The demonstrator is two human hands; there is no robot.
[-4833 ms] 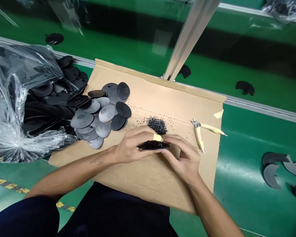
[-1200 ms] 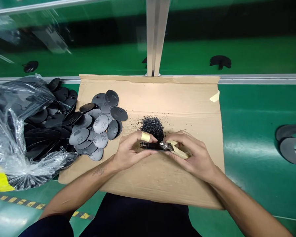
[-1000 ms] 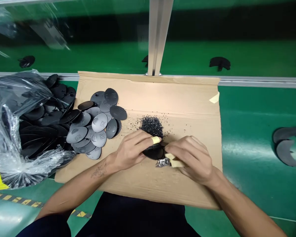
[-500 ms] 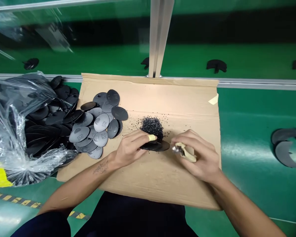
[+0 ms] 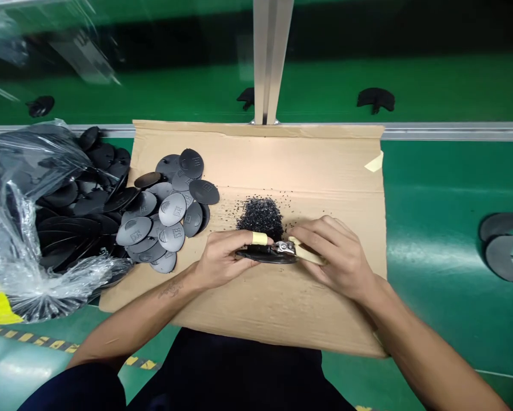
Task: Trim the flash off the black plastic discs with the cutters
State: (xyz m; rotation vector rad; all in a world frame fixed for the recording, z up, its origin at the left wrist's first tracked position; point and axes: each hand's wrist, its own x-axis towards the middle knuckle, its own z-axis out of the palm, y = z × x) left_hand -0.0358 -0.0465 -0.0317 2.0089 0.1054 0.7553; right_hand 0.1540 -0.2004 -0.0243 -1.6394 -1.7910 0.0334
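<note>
My left hand [image 5: 222, 257] grips a black oval plastic disc [image 5: 267, 258] by its left side, with a strip of yellow tape round one finger. In my right hand [image 5: 337, 254] are small nippers [image 5: 285, 247] with yellowish wrapped handles. Their metal jaws reach over the disc, close to my left fingertips; whether they close on a part of it I cannot tell. Just behind the disc lies a heap of small black scraps [image 5: 263, 217], spread on the cardboard sheet [image 5: 256, 305].
Several black oval discs [image 5: 172, 209] are piled on the cardboard's left. A clear plastic bag [image 5: 20, 251] of more discs stands farther left. Behind rises a metal post [image 5: 271, 63] at a rail. Curved black pieces [image 5: 505, 257] lie to the right on the green surface.
My right hand has moved left with the nippers, bringing their jaws from beside the disc to over it. My left hand still holds the disc, now tilted more edge-on.
</note>
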